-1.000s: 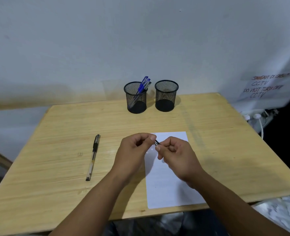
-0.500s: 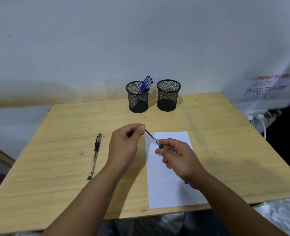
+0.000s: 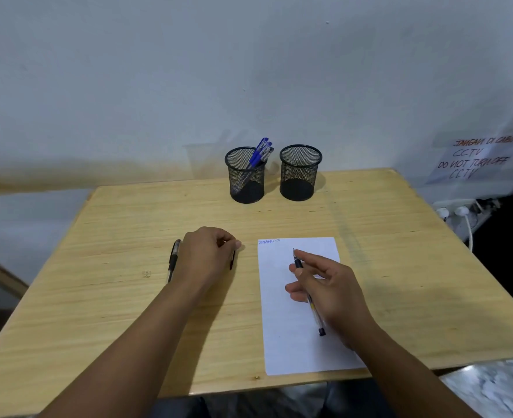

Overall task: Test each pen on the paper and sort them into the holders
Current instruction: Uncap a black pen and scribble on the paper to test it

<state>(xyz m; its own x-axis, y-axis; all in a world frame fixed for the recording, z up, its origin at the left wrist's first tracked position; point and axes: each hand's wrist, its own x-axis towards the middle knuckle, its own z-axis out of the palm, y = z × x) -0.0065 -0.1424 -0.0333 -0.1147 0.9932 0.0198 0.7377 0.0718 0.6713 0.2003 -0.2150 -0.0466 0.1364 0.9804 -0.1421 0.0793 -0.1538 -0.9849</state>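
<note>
My right hand (image 3: pixel 329 292) grips an uncapped black pen (image 3: pixel 313 312) over the white paper (image 3: pixel 294 342), tip near the sheet's upper part. A line of blue scribbles (image 3: pixel 268 242) marks the paper's top left corner. My left hand (image 3: pixel 208 256) rests on the table left of the paper, pinching the black pen cap (image 3: pixel 232 260). A second black pen (image 3: pixel 173 260) lies capped just left of that hand. Two black mesh holders stand at the back: the left holder (image 3: pixel 246 176) contains blue pens (image 3: pixel 261 152), the right holder (image 3: pixel 299 173) looks empty.
The wooden table (image 3: pixel 113 297) butts against a white wall. A handwritten CCTV notice (image 3: pixel 475 161) hangs at the right, with plugs and a white cable (image 3: pixel 460 215) below it beside the table's right edge.
The hands pulled apart, taking the cap off the pen. My left hand moved left and down to the table with the cap; my right hand turned the pen into a writing grip over the paper.
</note>
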